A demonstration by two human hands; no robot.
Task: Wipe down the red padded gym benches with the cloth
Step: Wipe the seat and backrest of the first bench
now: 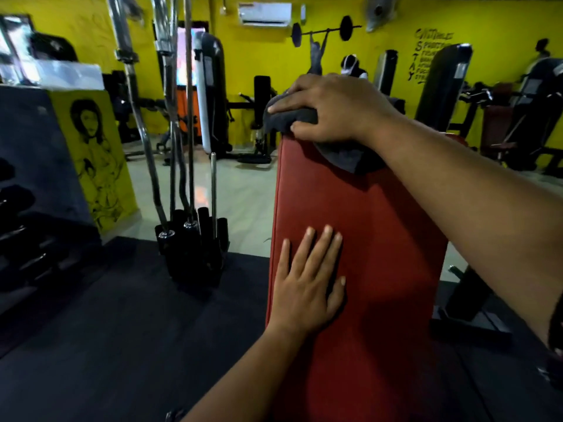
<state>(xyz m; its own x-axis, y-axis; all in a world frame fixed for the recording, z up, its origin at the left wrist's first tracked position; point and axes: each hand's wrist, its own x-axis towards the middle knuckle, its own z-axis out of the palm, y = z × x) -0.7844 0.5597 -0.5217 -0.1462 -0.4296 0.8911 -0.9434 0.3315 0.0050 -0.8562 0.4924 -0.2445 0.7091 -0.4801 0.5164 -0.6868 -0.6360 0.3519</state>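
The right hand (332,111) gripped the cloth (341,158) atop the bench (384,239). The left hand (307,281) lay flat, fingers straight, bracing it. Wiping seemed underway. The next move probably needed a firm downward stroke.

Colours we see: red, grey, yellow, blk.
Plain red bench pad (365,239) under our left hand (307,278); cloth (292,120) under right hand (332,108) dk grey; wall (259,56) beyond it yellow w/ blk figures; mat (122,330) left of left hand blk.
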